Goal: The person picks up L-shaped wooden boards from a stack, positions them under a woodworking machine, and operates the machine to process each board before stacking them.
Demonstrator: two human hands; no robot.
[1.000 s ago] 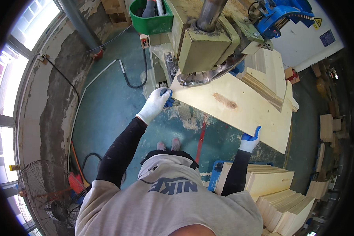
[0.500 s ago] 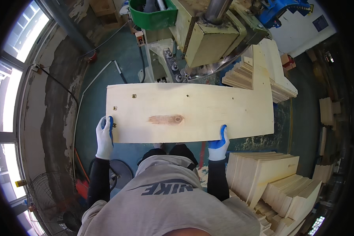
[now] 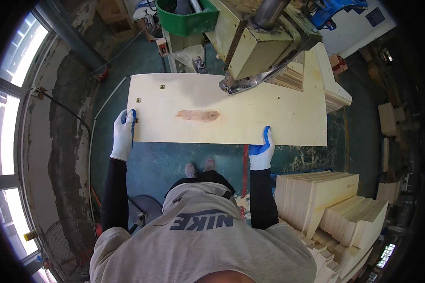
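Note:
A long pale wooden board [image 3: 165, 131] lies level across both my hands, with a brown knot near its middle. Gripping its left edge is my left hand [image 3: 122, 134], in a white glove with blue palm, thumb on top. My right hand [image 3: 262, 153], gloved alike, holds the near edge right of centre, thumb on top and fingers hidden underneath. A few small brassy metal inserts [image 3: 163, 87] sit in the board's left end; a small dark hole [image 3: 278, 98] shows farther right. The press-like machine's head [image 3: 262, 52] overhangs the far edge, its nose above the board.
A green bin [image 3: 186, 21] is fixed beside the machine. Stacked boards [image 3: 311, 195] stand close at my right, and more cut boards [image 3: 290, 78] lie beyond the board's far right. A wire-cage fan [image 3: 63, 243] stands at the lower left, near the windows.
Both hands have pushed the board away from me, so its far edge now passes under the machine's head. My grip on it looks the same.

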